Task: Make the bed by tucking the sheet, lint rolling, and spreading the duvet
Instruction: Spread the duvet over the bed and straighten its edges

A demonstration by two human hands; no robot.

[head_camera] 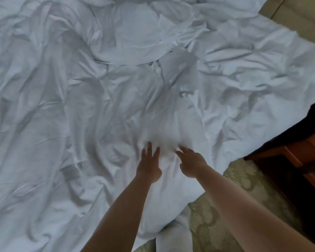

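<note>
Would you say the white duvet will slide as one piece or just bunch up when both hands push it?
The duvet probably bunches: it is already deeply creased. It looks floppy, draping off the bed edge onto the carpet. Both flat hands may just ripple it.

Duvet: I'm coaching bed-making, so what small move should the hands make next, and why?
Probably sweep both palms apart. The left hand and right hand lie open, side by side, on the duvet, which is creased all around them and bunched toward the far side.

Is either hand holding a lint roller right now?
No: the left hand and right hand both reach out with fingers spread over the rumpled white duvet, holding nothing.
</note>
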